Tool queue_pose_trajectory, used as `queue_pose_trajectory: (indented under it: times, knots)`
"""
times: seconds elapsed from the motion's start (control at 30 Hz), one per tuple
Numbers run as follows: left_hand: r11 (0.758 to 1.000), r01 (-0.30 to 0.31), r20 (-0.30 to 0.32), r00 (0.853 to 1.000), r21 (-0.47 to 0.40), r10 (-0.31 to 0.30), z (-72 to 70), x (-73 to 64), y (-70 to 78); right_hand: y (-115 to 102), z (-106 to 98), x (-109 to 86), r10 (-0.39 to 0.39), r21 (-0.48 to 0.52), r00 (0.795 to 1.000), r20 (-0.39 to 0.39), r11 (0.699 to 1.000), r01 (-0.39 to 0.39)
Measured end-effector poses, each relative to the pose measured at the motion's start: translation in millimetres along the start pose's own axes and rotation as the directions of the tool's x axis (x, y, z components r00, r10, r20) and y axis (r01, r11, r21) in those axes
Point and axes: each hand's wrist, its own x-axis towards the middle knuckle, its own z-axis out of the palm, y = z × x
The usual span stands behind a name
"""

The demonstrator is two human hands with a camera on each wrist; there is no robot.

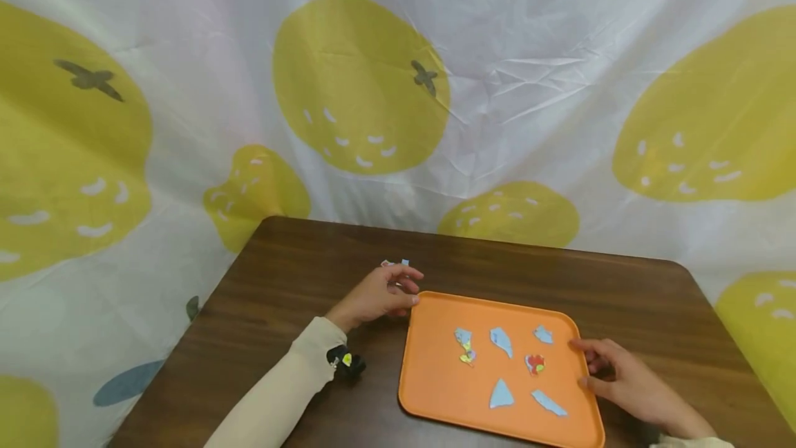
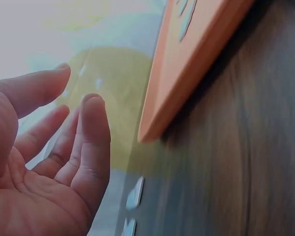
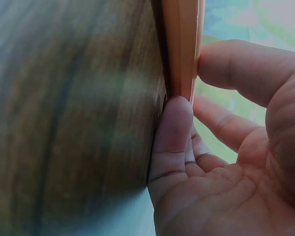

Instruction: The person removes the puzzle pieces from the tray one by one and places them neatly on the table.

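An orange tray (image 1: pixel 450 382) lies on the table, bearing several flat, irregular pieces set apart from each other. Pale blue is the main colour, as on the triangular piece (image 1: pixel 501 394) and the long piece (image 1: pixel 548 403); one piece (image 1: pixel 535 364) is mostly red, another (image 1: pixel 465 348) partly yellow. At the tray's far left corner is my left hand (image 1: pixel 379 294), fingers loosely bent and nothing between them in the left wrist view. My right hand (image 1: pixel 628 379) holds the tray's right rim with thumb and fingertips, seen closely in the right wrist view.
More small pieces (image 1: pixel 404 262) lie on the table just beyond my left hand, partly hidden by it. A brown wooden table (image 1: pixel 311 254) surrounds the tray. Behind its far edge hangs a white cloth (image 1: pixel 528 88) printed with yellow fruit.
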Motion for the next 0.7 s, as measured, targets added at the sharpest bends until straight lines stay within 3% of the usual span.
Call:
queue_pose_trajectory:
  times: [0.27, 0.5, 0.7]
  knots:
    - [0.998, -0.022, 0.088, 0.996, 0.061, 0.017, 17.7, 0.2, 8.6, -4, 3, 2.5, 0.015, 0.002, 0.999, 0.03, 1.0, -0.015]
    - [0.988, -0.026, 0.082, 0.997, 0.155, 0.013, 34.9, 0.2, 13.9, -9, 2, 2.6, 0.021, -0.005, 1.0, 0.019, 1.0, -0.021]
    - [0.986, -0.023, 0.105, 0.995, 0.167, 0.006, 50.2, 0.8, 11.4, -9, 2, 0.5, 0.021, -0.013, 1.0, 0.023, 1.0, -0.021]
